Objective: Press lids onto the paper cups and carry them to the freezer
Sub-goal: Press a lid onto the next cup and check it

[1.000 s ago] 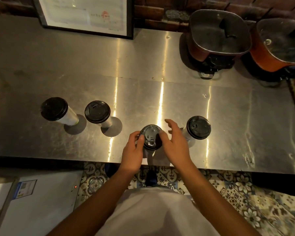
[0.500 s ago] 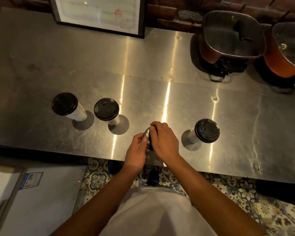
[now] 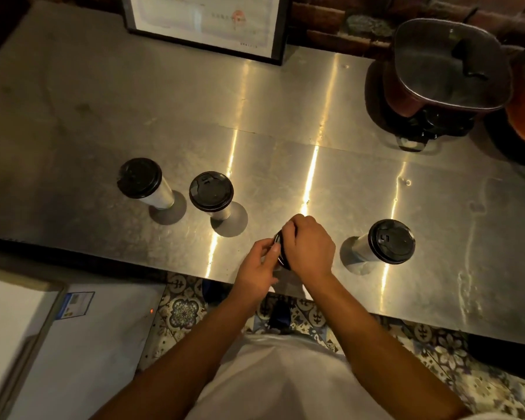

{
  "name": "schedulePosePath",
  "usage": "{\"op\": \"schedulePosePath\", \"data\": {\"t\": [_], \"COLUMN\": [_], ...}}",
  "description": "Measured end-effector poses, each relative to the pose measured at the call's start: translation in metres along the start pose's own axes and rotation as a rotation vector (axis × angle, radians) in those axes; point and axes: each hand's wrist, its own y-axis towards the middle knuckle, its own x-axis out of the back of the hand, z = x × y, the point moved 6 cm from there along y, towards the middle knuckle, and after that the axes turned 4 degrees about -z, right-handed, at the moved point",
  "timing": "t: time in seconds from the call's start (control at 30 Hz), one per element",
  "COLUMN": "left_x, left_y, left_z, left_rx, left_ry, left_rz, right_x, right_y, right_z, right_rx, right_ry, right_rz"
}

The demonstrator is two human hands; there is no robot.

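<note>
While three lidded paper cups [image 3: 211, 194] are left standing apart on the steel counter [image 3: 285, 116], a fourth cup is hidden almost wholly under the hands near the counter's front edge. Its black lid [image 3: 279, 248] is covered and clasped from above by the right hand [image 3: 308, 245], and its rim is pinched at the left by the left hand [image 3: 256, 268]. Two pots [image 3: 446, 71] are seen at the far right.

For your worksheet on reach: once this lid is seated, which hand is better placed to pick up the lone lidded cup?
Probably the right hand: the lone cup stands just beside it.
</note>
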Motion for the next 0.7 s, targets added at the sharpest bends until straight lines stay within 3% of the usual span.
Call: {"op": "schedulePosePath", "data": {"t": [0.23,0.37,0.6,0.7], "left_x": [-0.004,-0.001,-0.004,-0.005], "left_y": [-0.005,-0.012,-0.042,-0.068], "left_z": [-0.009,-0.018,-0.102,-0.144], "left_rx": [-0.004,-0.101,-0.49,-0.524], "left_ry": [0.094,0.3,0.318,0.153], "left_rz": [0.089,0.127,0.146,0.14], "right_x": [0.008,0.029,0.133,0.171], "right_y": [0.013,0.015,0.008,-0.007], "right_z": [-0.018,-0.036,-0.032,-0.022], "right_rx": [-0.083,-0.144,-0.247,-0.339], "right_ry": [0.058,0.211,0.823,1.197], "right_rz": [0.264,0.426,0.171,0.165]}}
